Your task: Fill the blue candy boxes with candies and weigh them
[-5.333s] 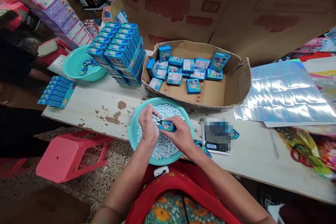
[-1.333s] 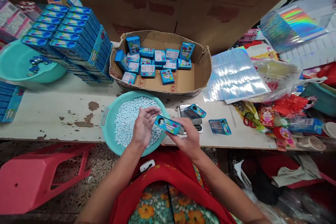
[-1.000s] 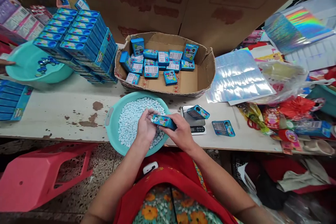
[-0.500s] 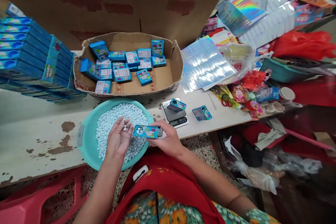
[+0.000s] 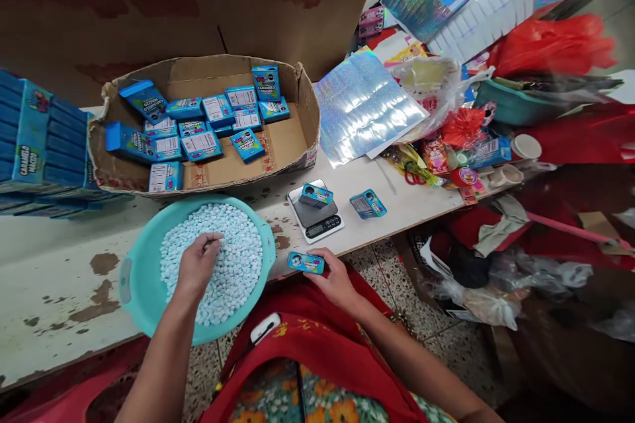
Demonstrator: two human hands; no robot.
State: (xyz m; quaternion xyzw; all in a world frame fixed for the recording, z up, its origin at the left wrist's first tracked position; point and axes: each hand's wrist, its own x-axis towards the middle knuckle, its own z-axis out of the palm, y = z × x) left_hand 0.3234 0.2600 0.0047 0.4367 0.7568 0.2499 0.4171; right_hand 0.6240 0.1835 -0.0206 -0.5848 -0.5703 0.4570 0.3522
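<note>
My left hand [image 5: 199, 266] is over a turquoise basin [image 5: 141, 307] full of small pale-blue candies [image 5: 233, 258]. Its fingers are curled together, and what they hold, if anything, is hidden. Between the thumb and fingers of my right hand [image 5: 336, 279] is a small blue candy box [image 5: 306, 262], just right of the basin, near the table's front edge. A similar blue box [image 5: 316, 195] rests on a small digital kitchen scale [image 5: 324, 227]. To the right of the scale, another blue box [image 5: 368, 204] lies on the table.
Behind the basin stands a cut-down cardboard box [image 5: 292, 140] holding several blue candy boxes. A stack of blue cartons [image 5: 42, 145] rises at the left. Shiny holographic sheets [image 5: 370, 106] and mixed packaging crowd the right, by a teal bowl [image 5: 510, 106].
My left hand has turned from palm-up to palm-down over the candies, its fingers now curled. My right hand has drawn the candy box away from the basin. The head view has shifted.
</note>
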